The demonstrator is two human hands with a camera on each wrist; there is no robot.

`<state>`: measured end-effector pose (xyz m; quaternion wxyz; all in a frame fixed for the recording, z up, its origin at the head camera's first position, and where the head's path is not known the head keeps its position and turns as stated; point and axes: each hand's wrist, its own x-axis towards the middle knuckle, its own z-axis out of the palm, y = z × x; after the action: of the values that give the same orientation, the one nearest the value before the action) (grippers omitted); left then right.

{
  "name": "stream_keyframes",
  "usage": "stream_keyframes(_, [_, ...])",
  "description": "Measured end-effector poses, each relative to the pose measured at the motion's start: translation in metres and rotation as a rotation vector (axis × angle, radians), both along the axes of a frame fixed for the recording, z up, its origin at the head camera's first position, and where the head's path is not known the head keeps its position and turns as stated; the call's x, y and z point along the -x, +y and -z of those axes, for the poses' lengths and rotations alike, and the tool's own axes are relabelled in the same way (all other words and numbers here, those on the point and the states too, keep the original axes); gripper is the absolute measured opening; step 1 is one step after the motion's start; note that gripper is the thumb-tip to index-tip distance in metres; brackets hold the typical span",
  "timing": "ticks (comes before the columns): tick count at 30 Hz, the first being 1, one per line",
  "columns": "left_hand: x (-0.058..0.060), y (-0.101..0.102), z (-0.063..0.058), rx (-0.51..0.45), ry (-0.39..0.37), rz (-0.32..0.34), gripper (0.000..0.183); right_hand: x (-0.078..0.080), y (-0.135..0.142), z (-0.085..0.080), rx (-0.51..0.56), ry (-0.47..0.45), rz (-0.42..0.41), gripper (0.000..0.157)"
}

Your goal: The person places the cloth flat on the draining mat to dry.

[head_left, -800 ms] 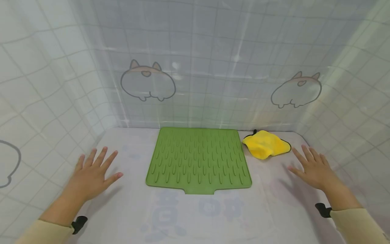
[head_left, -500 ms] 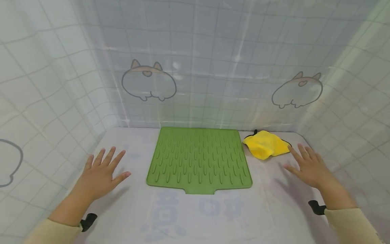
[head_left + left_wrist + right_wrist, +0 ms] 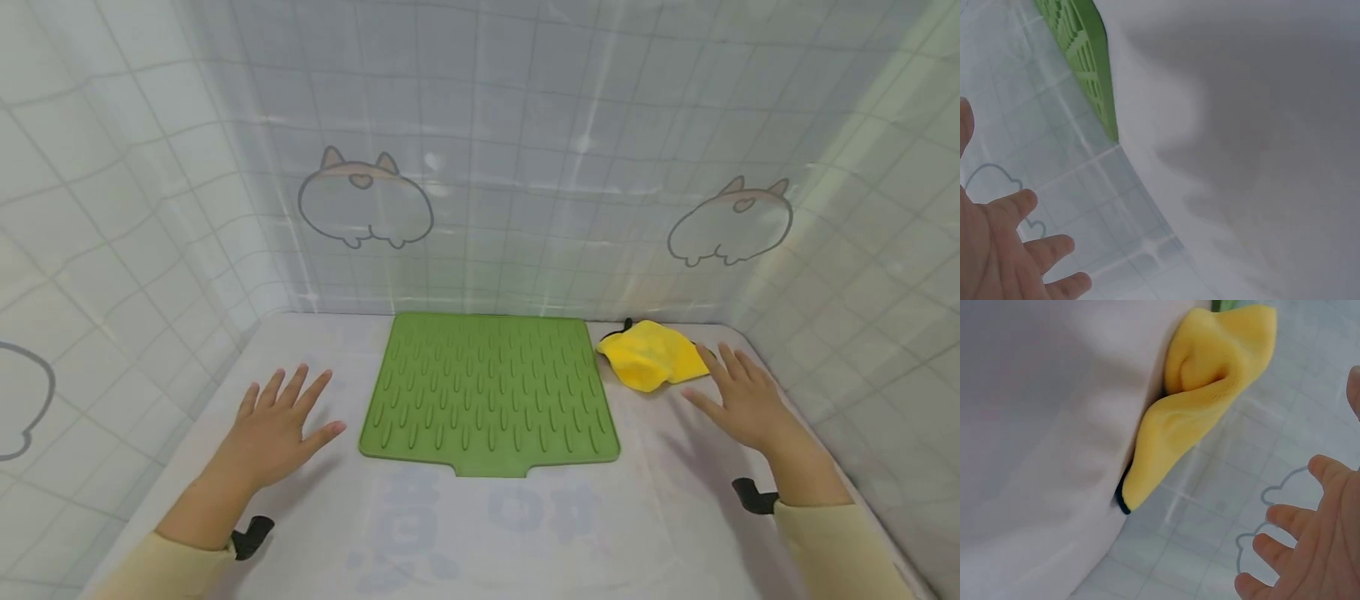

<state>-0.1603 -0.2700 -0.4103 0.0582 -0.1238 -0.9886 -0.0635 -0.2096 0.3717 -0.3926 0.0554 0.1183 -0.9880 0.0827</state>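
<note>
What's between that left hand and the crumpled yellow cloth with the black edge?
A flat green mat with raised ridges lies between the left hand and the yellow cloth, in the head view.

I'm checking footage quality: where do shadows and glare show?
Head view: soft shadows beside the left hand and right hand, glare streaks on the gridded wall; left wrist view: broad soft shadow, wall glare; right wrist view: faint shadows left of the yellow cloth, pale wall streak.

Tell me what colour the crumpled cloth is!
The crumpled cloth is bright yellow with black edging, best seen in the head view.
</note>
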Motion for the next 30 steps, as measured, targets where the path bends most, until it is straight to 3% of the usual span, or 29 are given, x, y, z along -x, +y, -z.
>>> stream_keyframes(20, [0.010, 0.022, 0.008, -0.114, -0.094, 0.057, 0.082, 0.024, -0.043, -0.005, 0.179, -0.118, -0.007, 0.073])
stream_keyframes(30, [0.014, 0.026, 0.014, -0.151, -0.133, 0.078, 0.083, 0.037, -0.057, -0.004, 0.211, -0.147, -0.032, 0.075])
